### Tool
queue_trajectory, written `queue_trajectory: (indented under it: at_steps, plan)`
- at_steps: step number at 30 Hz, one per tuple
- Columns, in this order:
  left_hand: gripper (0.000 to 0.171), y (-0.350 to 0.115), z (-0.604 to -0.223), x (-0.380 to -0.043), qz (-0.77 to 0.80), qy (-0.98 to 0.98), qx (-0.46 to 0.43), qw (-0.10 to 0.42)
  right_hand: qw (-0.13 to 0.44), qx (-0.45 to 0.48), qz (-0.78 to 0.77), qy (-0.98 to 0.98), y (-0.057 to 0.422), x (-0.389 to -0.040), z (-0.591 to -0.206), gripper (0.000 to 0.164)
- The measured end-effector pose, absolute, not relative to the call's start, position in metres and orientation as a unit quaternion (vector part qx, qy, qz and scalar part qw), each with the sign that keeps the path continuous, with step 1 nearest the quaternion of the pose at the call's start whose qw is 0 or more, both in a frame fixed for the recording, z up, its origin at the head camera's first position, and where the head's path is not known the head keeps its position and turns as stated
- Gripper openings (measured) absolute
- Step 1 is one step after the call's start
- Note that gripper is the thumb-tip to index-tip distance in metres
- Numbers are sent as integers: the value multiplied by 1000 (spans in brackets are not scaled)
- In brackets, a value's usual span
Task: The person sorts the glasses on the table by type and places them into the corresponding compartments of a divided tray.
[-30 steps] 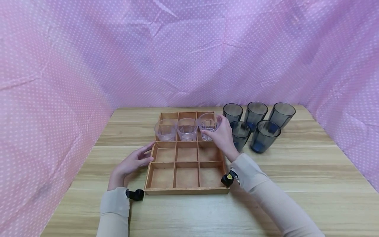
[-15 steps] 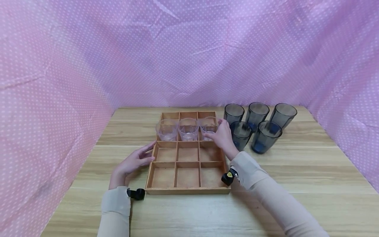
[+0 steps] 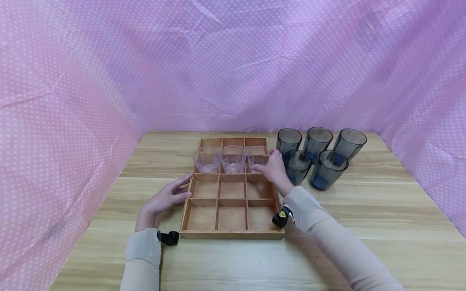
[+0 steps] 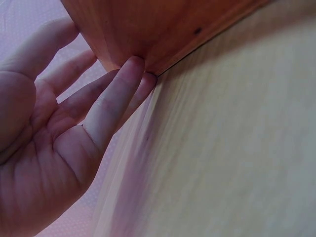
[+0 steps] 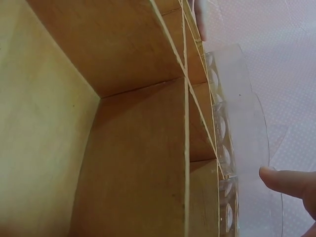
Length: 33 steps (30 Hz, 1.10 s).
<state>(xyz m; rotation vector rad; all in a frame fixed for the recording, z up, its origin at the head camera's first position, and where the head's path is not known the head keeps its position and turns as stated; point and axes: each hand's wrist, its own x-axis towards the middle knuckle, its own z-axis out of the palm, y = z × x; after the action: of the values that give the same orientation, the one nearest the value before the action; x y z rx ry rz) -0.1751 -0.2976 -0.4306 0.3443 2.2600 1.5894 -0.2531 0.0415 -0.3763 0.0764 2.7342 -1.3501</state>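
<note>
A wooden compartment tray [image 3: 233,234] lies on the table. Across its far part, three clear cups stand upright side by side: a left cup [image 3: 206,161], a middle cup [image 3: 233,161] and a right cup [image 3: 257,155]. My right hand [image 3: 275,167] holds the right cup, thumb on its near side and fingers at its right rim; part of the cup is hidden behind the hand. In the right wrist view the thumb [image 5: 286,181] lies against clear plastic. With extended fingers, my left hand [image 3: 167,197] touches the tray's left side; its fingertips [image 4: 132,66] meet the wood.
Several dark grey tumblers, one of them a front tumbler [image 3: 329,169], stand in a cluster right of the tray, close to my right hand. The wood-grain table [image 3: 364,226] is bordered by pink dotted cloth [image 3: 233,81] at the back and sides.
My right hand has lowered the right cup slightly into its compartment, level with the other two. The left hand has stayed at the tray's side. The head view has shifted a little.
</note>
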Motion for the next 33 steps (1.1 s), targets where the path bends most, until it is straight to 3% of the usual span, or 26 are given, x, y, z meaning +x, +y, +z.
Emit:
queue_trajectory:
  at_steps: [33]
  plan:
    - [70, -300, -428, -177, 527, 825, 120, 164, 28, -8, -436, 899, 45, -237, -363, 102]
